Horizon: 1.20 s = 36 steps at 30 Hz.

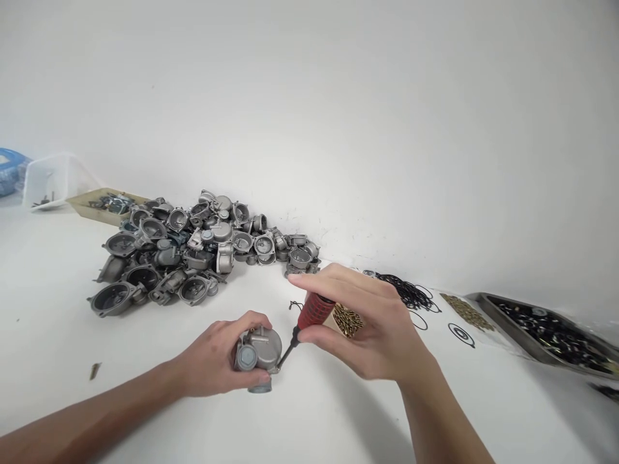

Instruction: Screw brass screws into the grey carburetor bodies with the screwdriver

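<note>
My left hand [220,356] is closed around a grey metal carburetor [267,348], held low over the white table with its rounded bowl turned up. In my right hand [367,322] is a screwdriver [314,312] with a red and black handle, gripped between thumb and fingers. Its dark shaft slants down to the left, and the tip meets the carburetor's lower right edge. Whether a screw sits under the tip is too small to tell. Behind the right hand lies a pile of brass-coloured screws [346,320], partly covered by it.
A heap of grey carburetor bowls [193,248] spreads along the wall at back left, beside a yellowish tray [89,209] and a clear bin [58,177]. Rightward lie black rubber rings [403,291], small brass parts [467,312] and a metal tray [527,345] of dark parts.
</note>
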Available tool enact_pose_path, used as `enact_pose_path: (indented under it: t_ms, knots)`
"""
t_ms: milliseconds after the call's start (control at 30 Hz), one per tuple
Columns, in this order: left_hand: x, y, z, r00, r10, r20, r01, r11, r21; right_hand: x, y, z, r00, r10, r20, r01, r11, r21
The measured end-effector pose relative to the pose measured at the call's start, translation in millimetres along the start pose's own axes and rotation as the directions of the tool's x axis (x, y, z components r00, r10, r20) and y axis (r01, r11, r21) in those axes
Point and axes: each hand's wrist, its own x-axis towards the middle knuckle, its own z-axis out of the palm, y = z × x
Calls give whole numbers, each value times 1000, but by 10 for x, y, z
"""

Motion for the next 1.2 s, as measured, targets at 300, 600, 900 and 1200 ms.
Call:
enact_pose_path:
  t_ms: [300,600,900,1200]
  knots:
    - [4,37,-26,1000,-7,14,7,1000,0,-5,21,12,999,35,-5,-34,999,26]
    - [9,-22,-19,1000,18,10,-18,1000,-11,-3,3,-42,997,25,68,-39,977,209]
    - [12,-82,-20,999,32,15,-33,999,18,20,-41,27,1000,4,3,-4,1000,-11]
    - [16,-118,-19,999,27,17,-27,1000,-3,-3,-22,-38,996,52,79,-67,978,199]
